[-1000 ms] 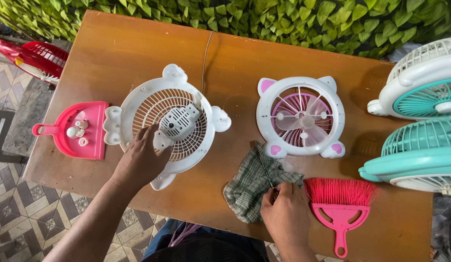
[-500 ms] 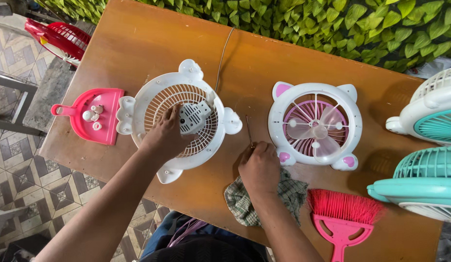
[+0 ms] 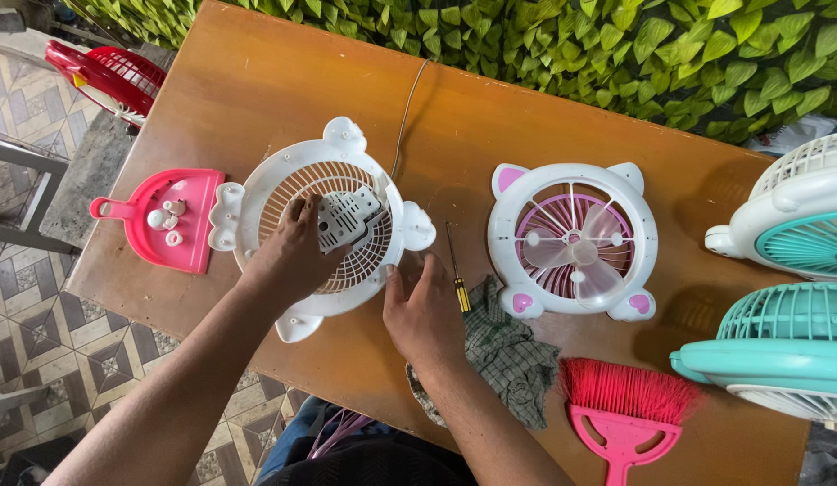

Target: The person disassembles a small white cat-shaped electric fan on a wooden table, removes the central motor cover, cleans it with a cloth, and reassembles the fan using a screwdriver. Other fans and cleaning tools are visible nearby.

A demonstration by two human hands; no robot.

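Left hand (image 3: 292, 256) rests fingers-down on white fan grille (image 3: 324, 225), grip loose, fingertips at the grey centre motor block (image 3: 346, 216). Right hand (image 3: 427, 315) lies flat, grip released, thumb touching grille's near-right rim. Grille sits mid-left on bench (image 3: 274, 99). Just right of the hand: yellow-handled screwdriver (image 3: 456, 274), checked cloth (image 3: 508, 355). Pink dustpan (image 3: 171, 220) left; pink-and-white fan (image 3: 573, 243) right; pink brush (image 3: 625, 409) near right.

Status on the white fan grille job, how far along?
Done: front housing with pink blades lies apart; small white parts sit in the pink dustpan. In hand: left hand on the rear grille by its motor block, right hand at the rim. Left: screwdriver lies unused; halves not joined.
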